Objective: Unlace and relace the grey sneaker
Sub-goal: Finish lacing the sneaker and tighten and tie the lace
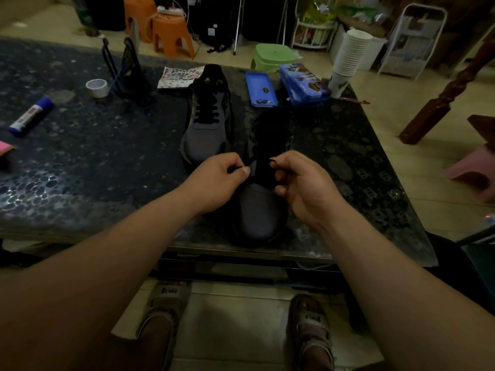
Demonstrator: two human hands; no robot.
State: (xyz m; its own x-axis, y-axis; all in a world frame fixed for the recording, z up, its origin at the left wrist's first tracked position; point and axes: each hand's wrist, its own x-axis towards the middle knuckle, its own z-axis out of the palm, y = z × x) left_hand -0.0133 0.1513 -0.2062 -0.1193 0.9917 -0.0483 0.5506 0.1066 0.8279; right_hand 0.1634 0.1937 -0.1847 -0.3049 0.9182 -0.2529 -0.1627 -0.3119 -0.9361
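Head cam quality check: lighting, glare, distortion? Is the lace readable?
Head view: dim overall, with darkened corners. The near grey mesh sneaker loses its lacing area to black, so the thin black lace pinched by the left hand and right hand barely reads. Glare patches on the dark speckled glossy tabletop. Wide-angle distortion bends the table edges. The far stack of white paper cups is soft.

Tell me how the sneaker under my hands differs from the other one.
The near sneaker sits by the table's front edge; the far sneaker lies farther back. The far sneaker is laced, untouched; over the near sneaker, left hand and right hand pinch its lace. Both show grey toes facing you.
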